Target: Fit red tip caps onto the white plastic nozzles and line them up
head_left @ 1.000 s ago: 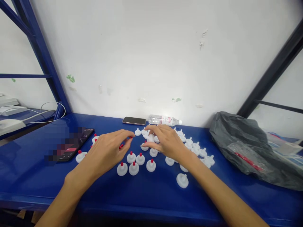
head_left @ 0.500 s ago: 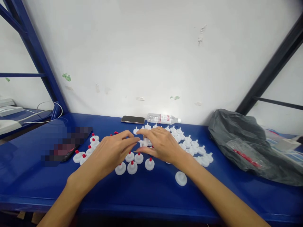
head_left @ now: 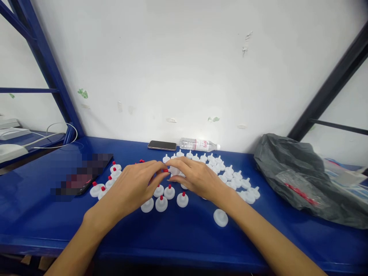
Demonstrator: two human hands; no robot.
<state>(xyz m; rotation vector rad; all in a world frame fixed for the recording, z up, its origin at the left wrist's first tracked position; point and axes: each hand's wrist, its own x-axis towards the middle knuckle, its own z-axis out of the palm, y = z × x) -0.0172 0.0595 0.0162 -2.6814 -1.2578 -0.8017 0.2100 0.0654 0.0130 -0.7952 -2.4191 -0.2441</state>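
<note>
Near the middle of the blue table, my left hand [head_left: 140, 178] pinches a small red cap [head_left: 166, 170]. Facing it, my right hand [head_left: 195, 174] grips a white disc-shaped part [head_left: 174, 171], whose nozzle points left at the cap; fingers partly hide it. Several white parts with red caps, such as this capped part [head_left: 161, 204], stand below and left of my hands. Behind and right of my right hand lie several uncapped white parts [head_left: 229, 172]. One white disc [head_left: 220, 217] sits apart, beside my right forearm.
A phone [head_left: 161, 145] and a clear bottle [head_left: 198, 145] lie by the wall. A dark device [head_left: 96, 168], partly pixelated, is at left. On the right, a black plastic bag [head_left: 290, 161] bears a clear bag of red caps [head_left: 301, 193]. The blue table [head_left: 172, 237] ends at the front edge.
A red cap now shows between my left fingertips, which have curled into a pinch at the nozzle of the white part. My right hand stays around that part. The view has shifted slightly.
</note>
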